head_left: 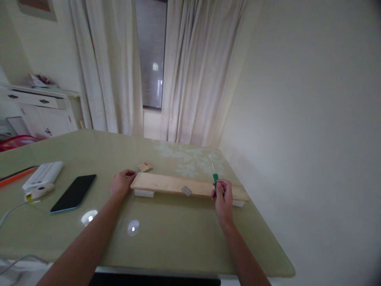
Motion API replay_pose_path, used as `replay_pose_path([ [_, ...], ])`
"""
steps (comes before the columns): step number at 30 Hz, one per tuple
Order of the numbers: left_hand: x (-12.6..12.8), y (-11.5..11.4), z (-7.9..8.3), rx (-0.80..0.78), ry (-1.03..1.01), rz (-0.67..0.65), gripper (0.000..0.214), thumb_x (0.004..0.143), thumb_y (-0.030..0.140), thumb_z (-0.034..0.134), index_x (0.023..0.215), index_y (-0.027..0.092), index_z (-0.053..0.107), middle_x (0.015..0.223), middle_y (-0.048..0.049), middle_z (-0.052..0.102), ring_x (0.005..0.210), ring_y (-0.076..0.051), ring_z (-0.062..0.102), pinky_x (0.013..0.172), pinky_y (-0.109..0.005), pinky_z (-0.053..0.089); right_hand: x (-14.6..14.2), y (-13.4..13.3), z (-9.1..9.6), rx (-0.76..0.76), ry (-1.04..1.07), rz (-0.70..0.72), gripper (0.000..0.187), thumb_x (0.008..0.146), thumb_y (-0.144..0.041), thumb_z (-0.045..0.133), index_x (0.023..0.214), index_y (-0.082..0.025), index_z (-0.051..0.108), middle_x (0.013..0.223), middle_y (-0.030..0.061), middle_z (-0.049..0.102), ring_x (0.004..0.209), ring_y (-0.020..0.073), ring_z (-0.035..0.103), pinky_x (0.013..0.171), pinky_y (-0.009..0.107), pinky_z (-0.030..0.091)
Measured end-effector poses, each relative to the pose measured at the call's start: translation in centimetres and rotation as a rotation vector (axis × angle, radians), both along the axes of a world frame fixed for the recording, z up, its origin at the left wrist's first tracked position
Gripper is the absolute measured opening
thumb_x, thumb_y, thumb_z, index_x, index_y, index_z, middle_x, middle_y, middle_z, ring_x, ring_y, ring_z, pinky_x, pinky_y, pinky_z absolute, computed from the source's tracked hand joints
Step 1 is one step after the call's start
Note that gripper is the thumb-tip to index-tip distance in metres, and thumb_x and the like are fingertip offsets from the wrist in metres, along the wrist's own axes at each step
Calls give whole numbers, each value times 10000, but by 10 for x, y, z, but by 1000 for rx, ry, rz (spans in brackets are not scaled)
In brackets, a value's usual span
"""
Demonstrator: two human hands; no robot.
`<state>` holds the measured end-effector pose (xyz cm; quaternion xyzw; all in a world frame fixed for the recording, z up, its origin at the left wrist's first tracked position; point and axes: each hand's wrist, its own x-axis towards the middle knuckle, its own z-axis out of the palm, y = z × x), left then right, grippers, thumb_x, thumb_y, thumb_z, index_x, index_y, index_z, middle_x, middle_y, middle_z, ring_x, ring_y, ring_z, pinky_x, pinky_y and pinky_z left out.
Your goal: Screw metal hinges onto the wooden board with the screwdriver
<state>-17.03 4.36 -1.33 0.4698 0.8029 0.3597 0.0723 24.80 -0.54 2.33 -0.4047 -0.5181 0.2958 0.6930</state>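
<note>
Right side: plain cream wall [297, 99], bare, evenly lit. Far side: narrow window [153, 51], dark pane with a few small bright reflections. Pale pleated curtains [196, 71] hang on both sides of it and drop below table height. Upper left corner: edge of a framed picture [37, 8]. Left: white cabinet [41, 115] with drawers and dark handles, loose papers [41, 80] piled on top. Foreground: olive-green table [178, 242], glossy, with a faint pale leaf pattern [190, 159] near its far corner. Two round lamp reflections [133, 227] sit on the tabletop. Light soft, warm, indoor.
</note>
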Motion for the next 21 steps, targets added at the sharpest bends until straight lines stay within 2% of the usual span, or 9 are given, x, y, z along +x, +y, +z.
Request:
replay_pose_path([
  [3,3,-4,2,35,12,-35,266,875,388,671,1021,241,838,893,-84,809,792,-269,726,638,-314,483,-3,-1,-5,-20,54,77,390,945,-620,663,964,-236,599,778,-32,570,562,95,519,489,226,435],
  [6,10,-12,9,127,48,22,397,957,432,561,1157,189,803,939,-111,795,792,-259,704,712,-343,520,-5,-4,-2,-50,141,159,370,914,-597,699,960,-241,614,831,-21,572,600,99,534,504,229,433],
  [9,29,-25,24,340,147,33,433,1018,414,467,1205,161,764,1061,-132,780,920,-268,695,872,-393,531,-4,-8,2,-81,226,209,339,878,-533,741,1041,-256,634,915,-6,592,624,98,546,507,226,423],
  [10,40,-30,30,467,218,-52,399,1022,405,482,1152,165,772,1052,-129,782,943,-265,695,908,-398,525,-4,-9,2,-89,248,218,339,866,-512,754,1062,-260,638,926,-4,596,627,98,547,508,224,421],
  [12,67,-38,42,665,380,-348,321,1034,397,530,1052,202,785,1043,-105,794,992,-252,705,951,-391,513,-3,-9,3,-99,283,222,338,852,-480,766,1080,-264,644,929,-3,601,629,97,545,510,220,416],
  [14,99,-43,49,700,511,-549,258,1042,381,572,1040,239,787,1060,-76,803,1034,-247,709,967,-391,500,-2,-8,3,-105,305,216,331,846,-469,767,1074,-262,647,918,-7,598,620,92,534,508,214,410],
  [16,132,-44,48,622,570,-775,275,1044,388,589,1197,231,755,1139,-86,798,1048,-238,721,963,-385,515,-2,-7,3,-108,318,203,331,841,-477,764,1059,-259,644,904,-12,593,607,86,518,498,207,395],
  [18,159,-41,40,495,636,-1004,406,1023,393,628,1393,231,661,1338,-108,742,1200,-260,695,1017,-411,518,-2,-7,3,-112,321,191,341,831,-490,764,1045,-257,635,893,-16,588,596,84,503,487,205,385],
  [21,179,-35,24,412,696,-1179,402,1043,214,544,1432,249,638,1433,-99,695,1284,-250,672,1059,-426,518,-2,-7,2,-119,308,186,350,827,-498,758,1038,-253,625,879,-18,582,591,88,494,482,208,380],
])
